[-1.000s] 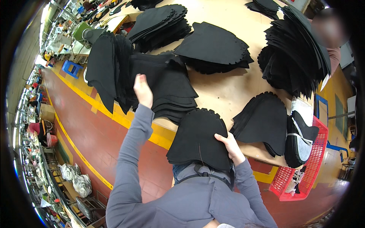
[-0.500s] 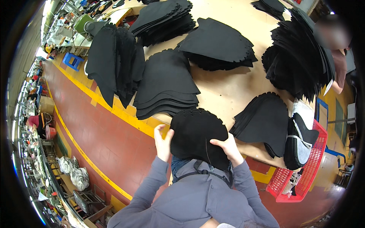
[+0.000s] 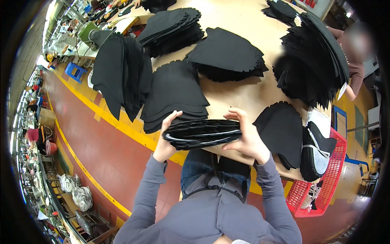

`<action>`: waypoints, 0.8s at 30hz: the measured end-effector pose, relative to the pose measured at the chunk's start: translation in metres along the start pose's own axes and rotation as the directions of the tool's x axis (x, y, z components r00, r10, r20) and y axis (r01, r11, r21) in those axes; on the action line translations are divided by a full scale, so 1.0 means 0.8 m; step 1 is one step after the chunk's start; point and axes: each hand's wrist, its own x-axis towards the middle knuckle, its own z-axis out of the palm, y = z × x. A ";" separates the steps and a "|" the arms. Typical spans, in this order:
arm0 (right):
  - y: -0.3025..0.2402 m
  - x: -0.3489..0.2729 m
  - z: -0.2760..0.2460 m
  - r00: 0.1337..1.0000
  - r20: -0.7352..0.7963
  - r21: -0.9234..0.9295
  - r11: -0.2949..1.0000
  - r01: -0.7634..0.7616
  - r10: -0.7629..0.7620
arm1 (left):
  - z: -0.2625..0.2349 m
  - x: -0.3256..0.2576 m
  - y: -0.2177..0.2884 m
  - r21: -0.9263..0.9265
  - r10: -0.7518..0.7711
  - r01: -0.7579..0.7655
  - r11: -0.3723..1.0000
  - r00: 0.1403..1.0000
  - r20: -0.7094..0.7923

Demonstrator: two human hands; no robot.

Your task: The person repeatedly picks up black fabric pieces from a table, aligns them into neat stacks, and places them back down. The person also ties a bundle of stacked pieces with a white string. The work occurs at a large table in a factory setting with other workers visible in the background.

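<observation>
Between my two hands is a stack of black fabric pieces [image 3: 199,132], seen edge-on, with a thin white strip showing among its layers. My left hand [image 3: 165,138] grips its left end and my right hand [image 3: 248,136] its right end, with thumb and fingers around the edges. It is held over the near edge of the table. Just beyond lies a fanned pile of black cut pieces [image 3: 174,91]. To the right of my right hand rests another pile of scalloped black pieces [image 3: 280,128].
More black piles [image 3: 227,53] cover the pale table [image 3: 239,94]. A tied black-and-grey bundle [image 3: 315,158] lies at its right corner, above a red plastic basket [image 3: 321,203]. Another person [image 3: 353,61] stands at the far right. A blue stool [image 3: 76,72] is on the floor to the left.
The stack has been raised and tilted, from its broad face showing to its edge showing. Both hands moved up and away from my body, and now grip its two ends.
</observation>
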 end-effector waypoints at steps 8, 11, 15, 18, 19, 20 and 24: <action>0.079 -0.027 0.057 0.976 -0.069 0.177 0.966 -0.190 0.204 | 0.028 0.014 -0.016 0.213 0.049 -0.064 0.975 0.996 0.076; 0.077 -0.022 0.057 0.985 -0.147 0.140 0.987 -0.074 0.094 | 0.020 0.011 -0.018 0.082 -0.061 0.056 0.995 0.996 0.064; 0.077 -0.005 0.059 0.975 -0.220 0.286 0.956 0.063 0.002 | 0.018 0.024 -0.007 0.129 0.064 -0.080 0.988 0.990 0.127; 0.039 0.007 0.053 0.969 -0.225 0.111 0.985 0.133 -0.105 | 0.014 0.026 -0.009 -0.059 0.069 -0.065 0.996 0.995 0.078; 0.029 0.008 0.047 0.982 -0.145 0.011 0.993 0.120 -0.117 | 0.015 0.026 -0.013 -0.067 0.070 -0.066 0.996 0.996 0.058; 0.025 0.008 0.045 0.991 -0.064 -0.090 0.989 0.113 -0.119 | 0.015 0.026 -0.015 -0.075 0.070 -0.067 0.995 0.997 0.037; 0.030 -0.005 0.047 0.775 -0.547 -0.158 0.948 0.276 -0.317 | 0.013 0.029 -0.009 0.078 0.065 -0.068 0.995 0.997 0.038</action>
